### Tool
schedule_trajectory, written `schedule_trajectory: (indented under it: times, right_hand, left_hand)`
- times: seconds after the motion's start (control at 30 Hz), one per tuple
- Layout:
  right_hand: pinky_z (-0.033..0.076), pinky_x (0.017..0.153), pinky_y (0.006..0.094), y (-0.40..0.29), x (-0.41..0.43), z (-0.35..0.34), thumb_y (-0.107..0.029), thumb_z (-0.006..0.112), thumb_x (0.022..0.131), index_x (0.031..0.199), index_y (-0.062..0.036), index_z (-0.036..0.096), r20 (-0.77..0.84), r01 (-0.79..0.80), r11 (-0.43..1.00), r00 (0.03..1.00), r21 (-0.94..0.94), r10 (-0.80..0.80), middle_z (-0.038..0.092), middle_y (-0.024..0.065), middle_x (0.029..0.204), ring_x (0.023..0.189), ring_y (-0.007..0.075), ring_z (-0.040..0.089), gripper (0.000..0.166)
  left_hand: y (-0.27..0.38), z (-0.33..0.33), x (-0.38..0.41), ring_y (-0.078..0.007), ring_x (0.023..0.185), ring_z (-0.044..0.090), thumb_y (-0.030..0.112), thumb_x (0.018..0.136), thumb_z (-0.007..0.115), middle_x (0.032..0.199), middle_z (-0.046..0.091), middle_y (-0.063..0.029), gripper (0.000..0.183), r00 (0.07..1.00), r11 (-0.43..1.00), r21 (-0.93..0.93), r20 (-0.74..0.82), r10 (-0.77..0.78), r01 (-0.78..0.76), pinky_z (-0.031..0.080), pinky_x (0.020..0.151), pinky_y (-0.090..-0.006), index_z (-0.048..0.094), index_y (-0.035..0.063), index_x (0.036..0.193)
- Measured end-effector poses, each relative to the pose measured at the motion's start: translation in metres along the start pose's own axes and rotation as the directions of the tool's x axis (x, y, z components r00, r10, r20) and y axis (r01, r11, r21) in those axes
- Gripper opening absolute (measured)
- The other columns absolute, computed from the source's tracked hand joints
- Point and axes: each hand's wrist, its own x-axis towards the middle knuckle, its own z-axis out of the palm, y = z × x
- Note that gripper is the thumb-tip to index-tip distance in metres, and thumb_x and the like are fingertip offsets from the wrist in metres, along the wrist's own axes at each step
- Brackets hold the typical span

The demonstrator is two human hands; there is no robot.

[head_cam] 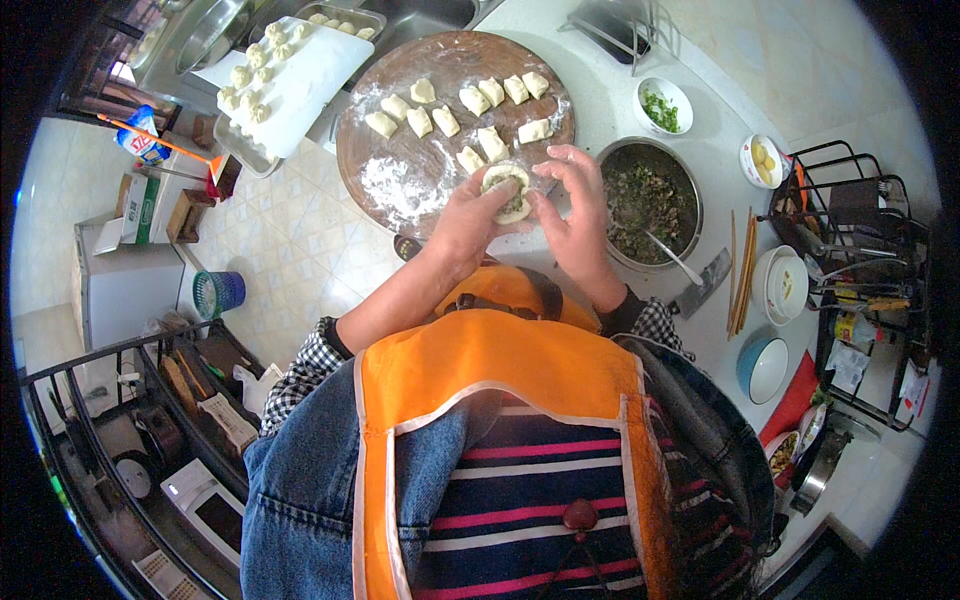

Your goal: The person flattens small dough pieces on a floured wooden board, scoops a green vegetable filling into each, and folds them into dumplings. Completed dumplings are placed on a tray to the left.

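Note:
My left hand (469, 217) holds a round dough wrapper (508, 216) with filling in it, the thumb lying over the filling. My right hand (574, 206) is at the wrapper's right edge, thumb touching the rim and the other fingers raised and bent. Both are over the near edge of a round wooden board (450, 64) dusted with flour (401, 184). Several cut dough pieces (491, 142) lie on the board. Right of my right hand stands a steel bowl (701, 202) of chopped meat and green filling (649, 199), a spoon (675, 259) leaning in it.
Shaped buns sit on a white tray (315, 82) at upper left. To the right are a bowl of chopped greens (662, 107), a cleaver (705, 285), wooden chopsticks (741, 274), stacked white bowls (784, 285), a blue bowl (763, 370) and a black dish rack (862, 247).

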Motion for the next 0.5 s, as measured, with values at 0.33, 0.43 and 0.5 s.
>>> schedule_trajectory:
  times: [0.33, 0.43, 0.5]
  right_hand:
    - [0.039, 0.094, 0.0399, 0.0012, -0.0002, -0.0006, -0.003, 0.066, 0.075, 0.091, -0.004, 0.059, 0.025, 0.018, 0.999, 1.0, -0.04, -0.017, 0.053, 0.0132, 0.115, 0.112, 0.0313, 0.049, 0.017]
    - [0.039, 0.093, 0.0417, 0.0006, 0.0015, -0.0012, -0.002, 0.068, 0.072, 0.087, -0.0046, 0.059, 0.026, 0.07, 0.995, 0.997, -0.075, -0.068, 0.054, 0.013, 0.11, 0.107, 0.0334, 0.05, 0.018]
    - [0.039, 0.092, 0.0426, 0.0012, 0.0011, -0.0033, -0.004, 0.068, 0.072, 0.088, -0.0048, 0.059, 0.052, 0.16, 0.98, 0.987, -0.122, -0.155, 0.054, 0.013, 0.111, 0.107, 0.034, 0.05, 0.018]
  left_hand:
    - [0.0048, 0.0017, -0.0031, -0.0184, 0.084, 0.064, 0.018, 0.096, 0.047, 0.1, 0.062, -0.0094, 0.025, 1.0, 0.999, 0.048, 0.015, -0.025, 0.024, 0.057, 0.059, -0.0274, 0.05, 0.0039, 0.117]
    - [0.0051, 0.0032, -0.0039, -0.0183, 0.075, 0.065, 0.019, 0.096, 0.046, 0.094, 0.063, -0.009, 0.024, 1.0, 0.998, 0.063, 0.006, -0.029, 0.028, 0.054, 0.053, -0.0257, 0.051, 0.0039, 0.115]
    - [0.0038, 0.0014, -0.0026, -0.0174, 0.068, 0.065, 0.019, 0.096, 0.046, 0.089, 0.063, -0.008, 0.024, 0.999, 0.995, 0.09, 0.012, -0.039, 0.038, 0.052, 0.048, -0.0242, 0.051, 0.0042, 0.114]
